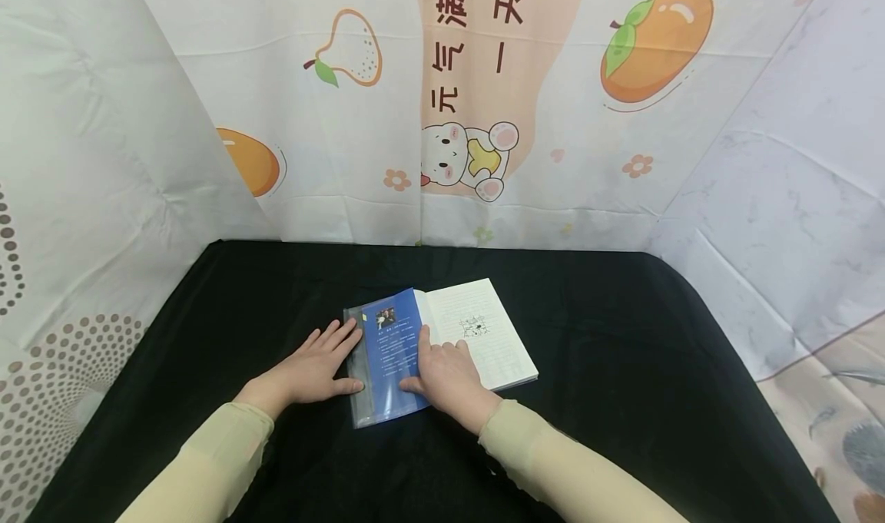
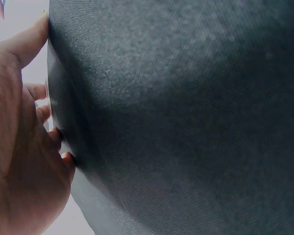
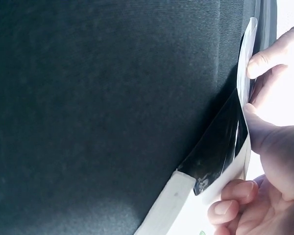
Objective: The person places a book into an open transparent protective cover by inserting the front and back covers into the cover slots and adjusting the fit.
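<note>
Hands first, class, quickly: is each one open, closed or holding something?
Left hand: open, touching the clear cover.
Right hand: loosely open, touching the blue flap.

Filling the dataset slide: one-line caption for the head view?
Right hand rests on the blue flap of an open book, left hand on its clear cover; black cloth below.

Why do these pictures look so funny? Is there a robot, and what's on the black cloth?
No robot: you're seeing a person's bare left hand and right hand. The wide picture comes from a camera worn on the head; the two close ones come from cameras on the wrists. On the black cloth lies an open book with a blue flap and a clear plastic cover. The left hand touches the cover's edge. The right hand rests on the flap. Neither seems to be gripping.
</note>
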A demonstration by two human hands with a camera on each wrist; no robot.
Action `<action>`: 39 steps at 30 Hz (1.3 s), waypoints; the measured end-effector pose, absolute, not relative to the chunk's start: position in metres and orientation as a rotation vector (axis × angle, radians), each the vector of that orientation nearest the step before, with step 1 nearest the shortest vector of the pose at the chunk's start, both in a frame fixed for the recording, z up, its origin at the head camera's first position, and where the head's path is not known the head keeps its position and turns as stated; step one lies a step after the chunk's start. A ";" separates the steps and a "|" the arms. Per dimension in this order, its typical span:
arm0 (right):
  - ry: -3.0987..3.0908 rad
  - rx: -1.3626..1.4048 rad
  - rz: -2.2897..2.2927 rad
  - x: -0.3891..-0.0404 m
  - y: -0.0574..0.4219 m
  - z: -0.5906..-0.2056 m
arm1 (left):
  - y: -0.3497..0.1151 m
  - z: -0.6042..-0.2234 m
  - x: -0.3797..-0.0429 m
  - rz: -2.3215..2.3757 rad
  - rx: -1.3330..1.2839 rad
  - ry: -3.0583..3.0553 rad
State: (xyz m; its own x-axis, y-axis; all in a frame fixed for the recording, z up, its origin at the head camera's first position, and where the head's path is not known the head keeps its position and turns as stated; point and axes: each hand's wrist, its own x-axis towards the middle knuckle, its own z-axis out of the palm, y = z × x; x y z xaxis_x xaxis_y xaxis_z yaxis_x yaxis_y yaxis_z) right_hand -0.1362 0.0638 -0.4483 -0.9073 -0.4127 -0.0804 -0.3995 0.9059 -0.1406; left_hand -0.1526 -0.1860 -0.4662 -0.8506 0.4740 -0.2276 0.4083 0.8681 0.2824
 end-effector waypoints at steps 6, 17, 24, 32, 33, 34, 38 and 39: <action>2.975 -0.655 -0.175 -0.137 0.064 -0.450 | -0.186 -0.467 -0.153 0.317 0.662 2.747; 2.981 -0.648 -0.177 -0.137 0.064 -0.450 | -0.185 -0.466 -0.153 0.331 0.672 2.752; 2.985 -0.643 -0.196 -0.136 0.064 -0.451 | -0.185 -0.467 -0.151 0.322 0.664 2.763; 2.979 -0.655 -0.249 -0.135 0.067 -0.450 | -0.185 -0.468 -0.151 0.315 0.659 2.783; 2.983 -0.663 -0.255 -0.135 0.068 -0.450 | -0.185 -0.469 -0.150 0.306 0.659 2.791; 2.985 -0.666 -0.264 -0.135 0.068 -0.450 | -0.185 -0.469 -0.150 0.308 0.661 2.801; 2.993 -0.670 -0.300 -0.136 0.070 -0.449 | -0.184 -0.469 -0.149 0.291 0.655 2.847; 2.992 -0.663 -0.307 -0.136 0.071 -0.449 | -0.183 -0.469 -0.149 0.287 0.648 2.858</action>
State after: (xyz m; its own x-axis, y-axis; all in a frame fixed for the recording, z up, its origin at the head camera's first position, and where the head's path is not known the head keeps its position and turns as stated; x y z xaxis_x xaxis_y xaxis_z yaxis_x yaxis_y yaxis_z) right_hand -0.1360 0.0709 -0.4486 -0.9054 -0.4241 -0.0169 -0.4118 0.8874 -0.2070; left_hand -0.1494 -0.1833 -0.4692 -0.8845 0.4424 -0.1479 0.4042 0.8852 0.2304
